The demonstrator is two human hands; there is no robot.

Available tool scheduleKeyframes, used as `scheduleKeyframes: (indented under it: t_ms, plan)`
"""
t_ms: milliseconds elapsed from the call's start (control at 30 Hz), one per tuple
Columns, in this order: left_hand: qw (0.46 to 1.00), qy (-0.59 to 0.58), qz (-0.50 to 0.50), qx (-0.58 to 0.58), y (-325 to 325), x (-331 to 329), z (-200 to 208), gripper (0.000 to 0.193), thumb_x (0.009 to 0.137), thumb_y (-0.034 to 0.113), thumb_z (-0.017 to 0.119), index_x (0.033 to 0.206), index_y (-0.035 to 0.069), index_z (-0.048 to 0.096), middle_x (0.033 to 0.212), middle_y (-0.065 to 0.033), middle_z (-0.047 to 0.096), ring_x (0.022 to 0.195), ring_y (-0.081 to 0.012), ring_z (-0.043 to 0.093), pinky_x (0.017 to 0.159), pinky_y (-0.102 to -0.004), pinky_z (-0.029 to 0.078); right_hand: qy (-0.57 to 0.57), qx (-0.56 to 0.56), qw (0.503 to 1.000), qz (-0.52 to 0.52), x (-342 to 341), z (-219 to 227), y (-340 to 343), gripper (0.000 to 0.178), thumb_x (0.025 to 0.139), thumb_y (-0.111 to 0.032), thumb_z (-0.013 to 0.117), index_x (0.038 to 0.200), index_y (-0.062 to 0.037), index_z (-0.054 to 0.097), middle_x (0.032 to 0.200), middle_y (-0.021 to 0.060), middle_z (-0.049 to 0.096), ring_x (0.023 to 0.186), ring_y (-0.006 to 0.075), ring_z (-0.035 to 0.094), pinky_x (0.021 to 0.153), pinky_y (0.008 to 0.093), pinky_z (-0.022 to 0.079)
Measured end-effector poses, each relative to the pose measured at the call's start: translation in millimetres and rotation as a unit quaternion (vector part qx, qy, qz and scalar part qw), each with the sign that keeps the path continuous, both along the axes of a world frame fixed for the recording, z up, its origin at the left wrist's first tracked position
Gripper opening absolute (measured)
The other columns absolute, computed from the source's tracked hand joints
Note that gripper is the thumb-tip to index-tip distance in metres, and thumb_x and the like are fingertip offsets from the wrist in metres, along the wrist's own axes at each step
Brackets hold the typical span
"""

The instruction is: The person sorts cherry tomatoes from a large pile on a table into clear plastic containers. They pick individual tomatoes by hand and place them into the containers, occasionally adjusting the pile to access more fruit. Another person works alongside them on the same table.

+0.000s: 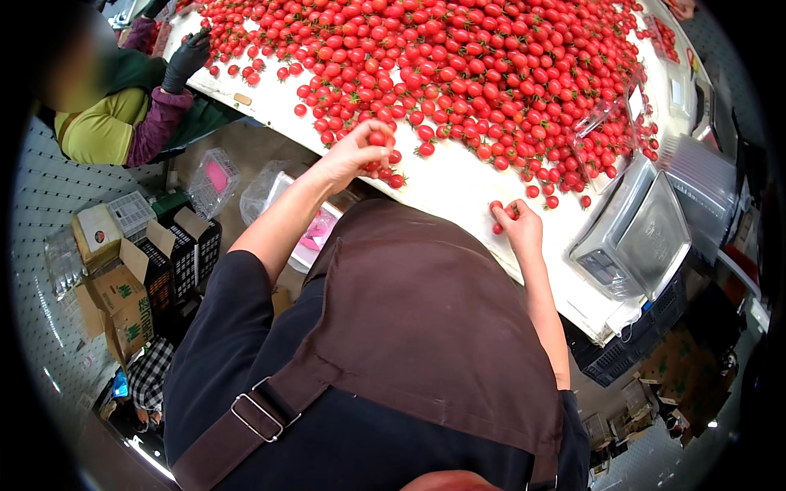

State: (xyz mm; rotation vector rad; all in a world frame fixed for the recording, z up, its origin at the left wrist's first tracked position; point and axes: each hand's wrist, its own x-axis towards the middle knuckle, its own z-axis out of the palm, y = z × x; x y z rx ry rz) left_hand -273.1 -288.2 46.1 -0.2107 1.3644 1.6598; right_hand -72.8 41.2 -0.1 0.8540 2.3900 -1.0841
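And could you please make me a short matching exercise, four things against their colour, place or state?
1. apron
2. tomatoes
3. co-worker's glove
4. right hand

A. red, heaped on the white table
B. bare, with tomatoes at its fingertips
C. brown, across the person's front
D. dark, at the upper left

Pairs: 1-C, 2-A, 3-D, 4-B

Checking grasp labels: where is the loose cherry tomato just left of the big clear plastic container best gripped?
Probably a light pinch on the cherry tomato's opposite sides, since it is small and round. Come from the near side, over bare white tabletop; the clear plastic container crowds its right.
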Motion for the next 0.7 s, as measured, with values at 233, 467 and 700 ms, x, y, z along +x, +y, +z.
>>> scheduleKeyframes:
  t_ms: [233,467,700]
  plan:
    - [0.737,0.534,-0.261,-0.322,-3.9,48.3,-30.7,0.016,0.081,0.017,0.075,0.088,0.008,0.064,0.094,-0.0092,0.057,0.086,-0.0288,0.059,0.074,-0.0409,0.051,0.069,-0.032,0.994,-0.085,-2.9,-10.7,-9.3,0.033,0.084,-0.032,0.076,0.081,-0.0039,0.059,0.064,0.0045,0.062,0.058,0.0171,0.06,0.057,0.0318,0.048]
    - [0.572,0.596,-0.329,-0.458,-0.2,56.2,-55.3,0.014,0.085,0.018,0.063,0.096,0.009,0.062,0.099,-0.0088,0.054,0.094,-0.0272,0.059,0.073,-0.0419,0.054,-0.078,-0.349,0.922,-0.146,5.2,17.8,7.2,0.019,0.091,-0.024,0.065,0.079,-0.01,0.061,0.07,-0.0026,0.059,0.061,0.0047,0.052,0.05,0.0206,0.04]
    - [0.7,0.547,-0.269,-0.373,-2.3,41.8,-46.6,0.019,0.086,0.02,0.069,0.103,0.012,0.065,0.098,-0.0087,0.058,0.092,-0.0209,0.061,0.075,-0.0385,0.051,-0.052,-0.077,0.971,0.221,12.4,29.9,-21.5,0.022,0.082,-0.023,0.069,0.101,-0.0123,0.07,0.087,0.0119,0.069,0.081,0.033,0.064,0.076,0.0421,0.051]
